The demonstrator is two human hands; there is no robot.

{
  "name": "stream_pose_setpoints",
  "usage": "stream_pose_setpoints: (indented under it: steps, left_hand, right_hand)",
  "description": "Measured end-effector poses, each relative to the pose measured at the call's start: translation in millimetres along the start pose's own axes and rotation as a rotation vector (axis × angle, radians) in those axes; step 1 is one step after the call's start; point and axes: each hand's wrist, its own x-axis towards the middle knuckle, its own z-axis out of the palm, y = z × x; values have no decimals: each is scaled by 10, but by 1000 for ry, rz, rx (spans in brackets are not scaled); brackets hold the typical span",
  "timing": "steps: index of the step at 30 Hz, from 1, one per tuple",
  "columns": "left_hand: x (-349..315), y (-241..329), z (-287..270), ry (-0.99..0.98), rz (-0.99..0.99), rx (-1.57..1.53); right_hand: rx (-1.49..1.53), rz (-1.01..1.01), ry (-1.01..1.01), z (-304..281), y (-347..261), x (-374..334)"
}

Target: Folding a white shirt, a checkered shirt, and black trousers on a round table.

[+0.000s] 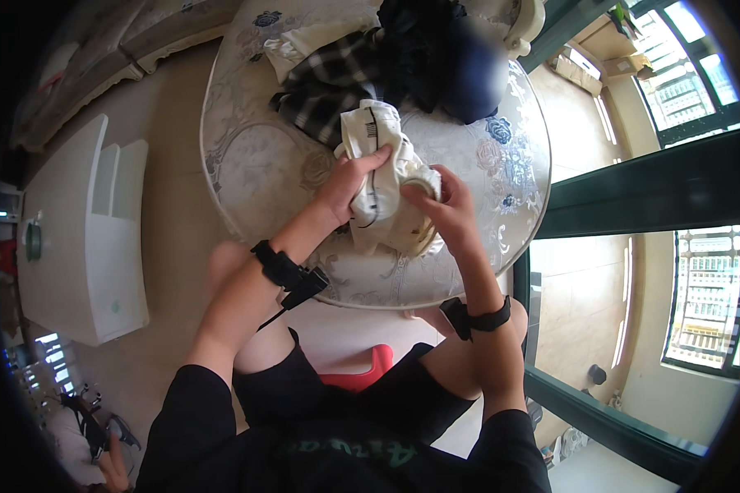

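Over the near half of the round table (255,164), I hold a white cloth piece (374,172) with a dark stripe and a small printed patch. My left hand (349,182) grips its left side, thumb on top. At its right side, my right hand (448,205) pinches a rolled, ring-like white edge; whether this belongs to the same cloth I cannot tell. Cream fabric (399,234) hangs below the hands onto the tabletop. Just beyond lies a black-and-white checked cloth (325,82), beside a black bundle (415,49).
A dark blue rounded shape (473,78), blurred, is at the table's far right. A white cabinet (74,238) stands to the left, a sofa (152,37) at far left. Green door frames (649,185) run along the right. Another person (90,440) is at lower left.
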Motion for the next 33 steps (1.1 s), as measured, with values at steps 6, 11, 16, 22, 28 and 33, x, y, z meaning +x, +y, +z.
stream_pose_setpoints:
  steps: [6, 11, 16, 22, 28, 33]
  left_hand:
    - [176, 142, -214, -25, 20, -149]
    - [264, -259, -555, 469, 533, 1175]
    - [-131, -232, 91, -241, 502, 1289]
    - [-323, -406, 127, -266, 45, 683]
    - [-349, -177, 46, -124, 186, 530]
    - [-217, 13, -223, 3, 438, 617]
  right_hand:
    - [372, 155, 348, -655, -65, -56]
    - [686, 80, 387, -815, -147, -65]
    - [377, 175, 357, -476, -181, -130]
    - [246, 215, -17, 9, -260, -219]
    - [273, 238, 8, 15, -449, -240]
    - [322, 226, -53, 36, -437, -277]
